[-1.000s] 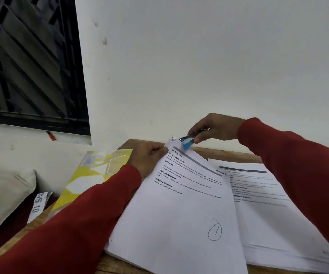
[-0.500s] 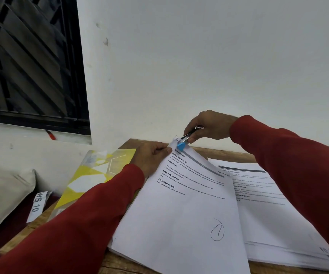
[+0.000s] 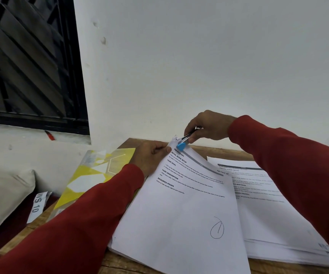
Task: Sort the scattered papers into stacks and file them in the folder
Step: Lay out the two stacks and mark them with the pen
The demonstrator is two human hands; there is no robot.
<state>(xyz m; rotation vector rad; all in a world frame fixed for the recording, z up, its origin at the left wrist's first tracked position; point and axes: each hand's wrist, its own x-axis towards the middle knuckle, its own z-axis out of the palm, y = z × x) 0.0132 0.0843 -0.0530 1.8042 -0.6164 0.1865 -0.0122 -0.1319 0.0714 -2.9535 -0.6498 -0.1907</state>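
A stack of printed white papers (image 3: 181, 214) lies tilted on the wooden table (image 3: 124, 264), its top sheet marked with a circled 1. My left hand (image 3: 149, 155) pinches the stack's top left corner. My right hand (image 3: 207, 125) grips a small blue and silver stapler (image 3: 182, 144) whose jaws sit over that same corner. A second stack of papers (image 3: 274, 214) lies to the right, partly under my right sleeve. A yellow and white folder (image 3: 92, 177) lies at the left, partly under my left arm.
The table stands against a white wall (image 3: 199, 66). A dark window grille (image 3: 27, 60) fills the upper left. Left of the table are a beige cushion (image 3: 3, 196) and a paper label reading WS 10 (image 3: 37, 204).
My right hand has brought the stapler left and down onto the stack's top corner. My left hand has kept its pinch on the corner.
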